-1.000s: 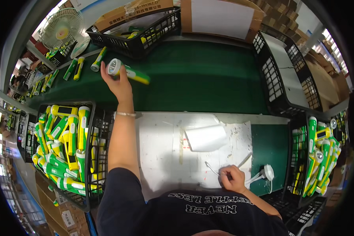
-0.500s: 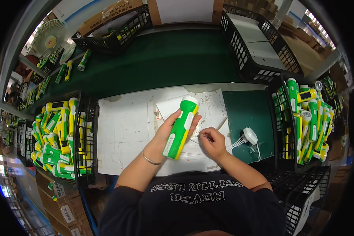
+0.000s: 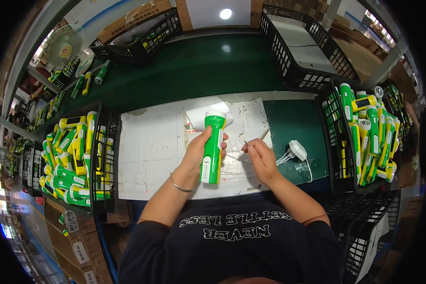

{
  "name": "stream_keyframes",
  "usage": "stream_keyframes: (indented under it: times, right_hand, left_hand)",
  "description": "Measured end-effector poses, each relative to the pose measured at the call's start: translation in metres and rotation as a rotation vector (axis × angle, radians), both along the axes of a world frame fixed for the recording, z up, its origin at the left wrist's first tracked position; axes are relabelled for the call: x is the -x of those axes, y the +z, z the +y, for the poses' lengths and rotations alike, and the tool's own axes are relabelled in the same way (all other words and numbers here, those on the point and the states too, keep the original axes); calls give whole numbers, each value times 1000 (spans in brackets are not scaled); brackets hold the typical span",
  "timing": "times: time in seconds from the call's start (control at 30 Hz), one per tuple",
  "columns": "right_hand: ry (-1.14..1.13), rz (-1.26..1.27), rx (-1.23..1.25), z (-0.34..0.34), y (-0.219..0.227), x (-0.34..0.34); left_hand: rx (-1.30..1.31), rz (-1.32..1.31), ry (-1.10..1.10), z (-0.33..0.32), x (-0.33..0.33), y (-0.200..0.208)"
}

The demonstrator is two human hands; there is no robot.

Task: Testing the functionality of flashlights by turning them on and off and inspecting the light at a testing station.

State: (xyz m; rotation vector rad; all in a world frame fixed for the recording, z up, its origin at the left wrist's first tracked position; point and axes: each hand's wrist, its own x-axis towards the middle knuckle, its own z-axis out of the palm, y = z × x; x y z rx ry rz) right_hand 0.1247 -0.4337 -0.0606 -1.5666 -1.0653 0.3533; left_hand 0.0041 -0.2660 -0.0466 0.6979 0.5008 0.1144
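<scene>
My left hand (image 3: 194, 152) is wrapped around a green, yellow and white flashlight (image 3: 213, 154), its white head pointing away from me. A bright round spot of light falls on the white panel (image 3: 213, 13) straight ahead. To the right of the flashlight, my right hand (image 3: 261, 160) is closed in a pinch on a thin white charging cable (image 3: 236, 157); a small dark tip sticks out from the fingers, apart from the flashlight. More white leads run to a round white charger (image 3: 297, 149) on the green tabletop.
Black crates full of similar flashlights stand at left (image 3: 110, 175) and right (image 3: 333, 142). A worn white sheet (image 3: 146, 142) covers the bench before me, with a folded white paper (image 3: 196, 118) on it. Farther back are another black crate (image 3: 288, 61) and a fan (image 3: 64, 47).
A round light spot has appeared on the white panel ahead. My left hand has turned the flashlight more upright and shifted it slightly left; the right hand has moved slightly right.
</scene>
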Motion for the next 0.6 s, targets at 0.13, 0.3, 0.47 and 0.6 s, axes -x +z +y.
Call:
stream_keyframes:
  times: [0.13, 0.3, 0.47, 0.6]
  right_hand:
    - [66, 51, 115, -6, 8, 6]
    - [483, 829, 351, -8, 11, 33]
    - [317, 504, 328, -10, 2, 32]
    - [-64, -465, 337, -6, -8, 0]
  left_hand:
    - [-44, -24, 95, -12, -7, 3]
    - [-32, -128, 109, -18, -5, -10]
    - [-371, -353, 54, -28, 5, -2]
    - [-726, -475, 132, -30, 12, 4]
